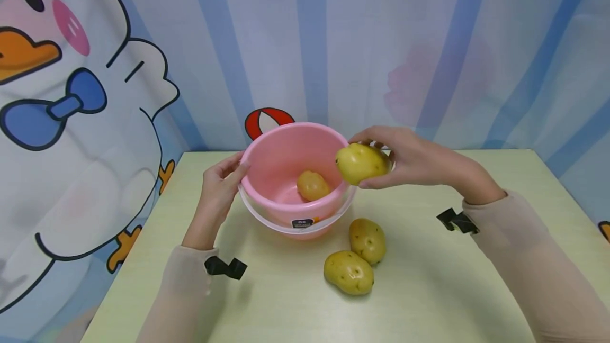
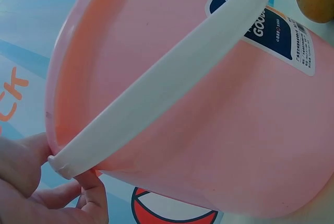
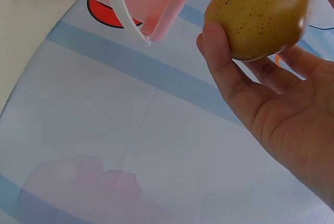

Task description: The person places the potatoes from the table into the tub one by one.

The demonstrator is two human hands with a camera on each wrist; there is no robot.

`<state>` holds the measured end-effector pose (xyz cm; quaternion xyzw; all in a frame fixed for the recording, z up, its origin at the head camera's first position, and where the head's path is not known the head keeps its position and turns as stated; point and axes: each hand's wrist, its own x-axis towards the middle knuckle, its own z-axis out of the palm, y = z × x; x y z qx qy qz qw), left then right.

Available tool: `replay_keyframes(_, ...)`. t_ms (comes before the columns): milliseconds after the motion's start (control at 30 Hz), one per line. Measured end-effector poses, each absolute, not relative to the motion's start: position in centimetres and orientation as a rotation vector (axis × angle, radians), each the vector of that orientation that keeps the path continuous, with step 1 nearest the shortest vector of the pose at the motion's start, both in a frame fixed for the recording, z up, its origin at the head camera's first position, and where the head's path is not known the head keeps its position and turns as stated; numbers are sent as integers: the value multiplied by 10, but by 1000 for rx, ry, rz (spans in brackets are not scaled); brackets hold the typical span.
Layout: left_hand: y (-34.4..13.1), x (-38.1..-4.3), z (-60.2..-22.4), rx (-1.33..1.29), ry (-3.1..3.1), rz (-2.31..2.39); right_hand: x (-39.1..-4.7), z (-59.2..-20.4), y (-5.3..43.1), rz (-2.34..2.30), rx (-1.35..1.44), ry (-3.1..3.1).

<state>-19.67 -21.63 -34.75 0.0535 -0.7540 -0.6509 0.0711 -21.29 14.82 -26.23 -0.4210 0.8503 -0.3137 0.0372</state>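
A pink bucket (image 1: 267, 195) with a white handle (image 2: 156, 83) hanging down its front stands tilted toward me on the table. My left hand (image 1: 214, 195) pinches its left rim, thumb inside the edge, near where the handle joins in the left wrist view. Inside the bucket lies one potato (image 1: 312, 186). My right hand (image 1: 410, 158) grips another yellow potato (image 1: 362, 163) in the air at the bucket's right rim, fingers wrapped over its far side and thumb below. Two more potatoes, one (image 1: 367, 240) behind the other (image 1: 349, 272), lie together on the table in front of the bucket.
The pale yellow-green table (image 1: 429, 279) ends at a back edge close behind the bucket. Beyond it hangs a blue striped curtain (image 1: 362, 41) with a cartoon duck (image 1: 95, 173) on the left. A dark label (image 2: 276, 31) is stuck on the bucket's side.
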Motion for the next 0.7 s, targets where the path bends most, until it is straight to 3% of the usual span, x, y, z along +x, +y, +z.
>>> replay_keyframes(700, -215, -196, -348, 146, -2257, -1963, -228, -242, 128, -843, -1460, 2660)
